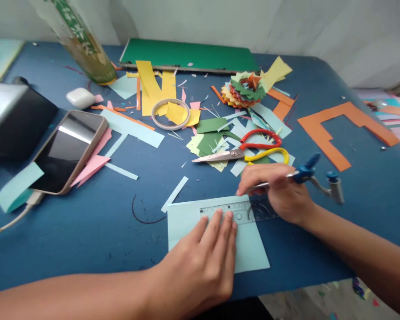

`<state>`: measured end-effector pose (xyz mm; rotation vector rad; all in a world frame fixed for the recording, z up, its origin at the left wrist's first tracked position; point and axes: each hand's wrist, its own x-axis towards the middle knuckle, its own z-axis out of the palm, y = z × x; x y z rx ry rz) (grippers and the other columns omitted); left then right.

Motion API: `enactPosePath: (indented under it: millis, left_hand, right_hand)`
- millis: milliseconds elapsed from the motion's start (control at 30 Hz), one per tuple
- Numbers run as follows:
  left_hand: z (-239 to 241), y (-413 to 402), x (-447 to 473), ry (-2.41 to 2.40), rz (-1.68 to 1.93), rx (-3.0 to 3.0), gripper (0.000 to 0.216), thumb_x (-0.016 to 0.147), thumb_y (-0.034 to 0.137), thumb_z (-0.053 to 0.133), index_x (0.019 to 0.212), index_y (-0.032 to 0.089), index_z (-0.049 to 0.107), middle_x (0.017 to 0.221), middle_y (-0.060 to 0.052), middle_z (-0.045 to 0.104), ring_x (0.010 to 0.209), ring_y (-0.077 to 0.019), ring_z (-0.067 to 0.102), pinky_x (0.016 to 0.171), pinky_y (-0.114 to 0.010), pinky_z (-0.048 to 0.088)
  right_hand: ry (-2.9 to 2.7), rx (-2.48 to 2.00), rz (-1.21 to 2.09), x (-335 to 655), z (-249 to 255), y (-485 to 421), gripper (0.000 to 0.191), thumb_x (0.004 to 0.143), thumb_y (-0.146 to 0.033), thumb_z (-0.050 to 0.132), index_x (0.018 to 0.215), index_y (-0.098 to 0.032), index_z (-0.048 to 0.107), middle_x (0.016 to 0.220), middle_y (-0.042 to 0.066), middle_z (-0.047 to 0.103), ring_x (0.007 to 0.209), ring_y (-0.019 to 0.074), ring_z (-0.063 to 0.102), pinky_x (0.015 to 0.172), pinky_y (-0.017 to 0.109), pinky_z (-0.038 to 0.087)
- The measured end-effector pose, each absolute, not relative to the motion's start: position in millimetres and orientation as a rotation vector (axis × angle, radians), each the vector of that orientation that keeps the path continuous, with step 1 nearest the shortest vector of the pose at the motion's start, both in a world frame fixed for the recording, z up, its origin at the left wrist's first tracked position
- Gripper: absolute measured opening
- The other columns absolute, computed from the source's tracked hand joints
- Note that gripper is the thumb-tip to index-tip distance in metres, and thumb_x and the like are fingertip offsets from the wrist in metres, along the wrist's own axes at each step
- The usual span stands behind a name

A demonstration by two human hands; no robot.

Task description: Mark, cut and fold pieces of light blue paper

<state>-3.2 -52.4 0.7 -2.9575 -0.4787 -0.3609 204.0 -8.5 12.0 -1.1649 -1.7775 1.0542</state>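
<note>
My left hand [202, 255] lies flat, its fingertips pressing a clear plastic ruler [243, 211] onto a sheet of light blue paper [250, 253]. The ruler lies near the paper's far edge and runs out past it to the right. A drawing compass [303, 174] is gripped in my right hand [283, 193], with its metal leg pointing left over the far edge of the sheet. Its blue handle and other leg stick out to the right. Whether the tip touches the paper I cannot tell. Just beyond this hand lie scissors [233, 154] with red and yellow handles, blades apart.
Paper scraps [206, 142], a tape roll [153, 116] and a folded paper ring [243, 91] lie farther back. On the left are a phone [66, 151], a white earbud case [80, 98] and a bottle [93, 58]. An orange paper piece [323, 142] lies right, a green board [190, 54] at the back.
</note>
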Motion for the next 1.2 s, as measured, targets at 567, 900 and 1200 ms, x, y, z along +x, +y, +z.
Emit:
enactPosePath:
  millis: [567, 900, 1200]
  left_hand:
    - [0, -60, -2, -0.553, -0.432, -2.873, 0.034, 0.087, 0.013, 0.038, 0.111, 0.001, 0.058, 0.109, -0.018, 0.063, 0.098, -0.0311, 0.061, 0.083, -0.042, 0.049]
    - [-2, -59, -3, -0.529, -0.428, -2.916, 0.036, 0.088, 0.018, 0.042, 0.114, -0.002, 0.056, 0.110, -0.019, 0.063, 0.100, -0.0331, 0.060, 0.082, -0.042, 0.052]
    - [-2, -59, -2, -0.554, -0.442, -2.910, 0.036, 0.088, 0.019, 0.043, 0.113, -0.003, 0.056, 0.107, -0.020, 0.064, 0.097, -0.0334, 0.061, 0.082, -0.044, 0.051]
  right_hand:
    - [-2.062, -1.099, 1.186, 146, 4, 1, 0.041, 0.092, -0.038, 0.035, 0.060, -0.017, 0.050, 0.046, -0.006, 0.041, 0.043, 0.0072, 0.041, 0.049, 0.021, 0.033]
    - [-2.169, -1.112, 1.032, 149, 1, -1, 0.044, 0.094, -0.036, 0.034, 0.057, -0.017, 0.048, 0.049, -0.005, 0.043, 0.044, 0.0068, 0.039, 0.047, 0.021, 0.029]
    - [-2.307, -1.017, 0.892, 148, 1, -3, 0.044, 0.096, -0.033, 0.031, 0.057, -0.018, 0.043, 0.051, -0.004, 0.043, 0.046, 0.0072, 0.040, 0.048, 0.020, 0.030]
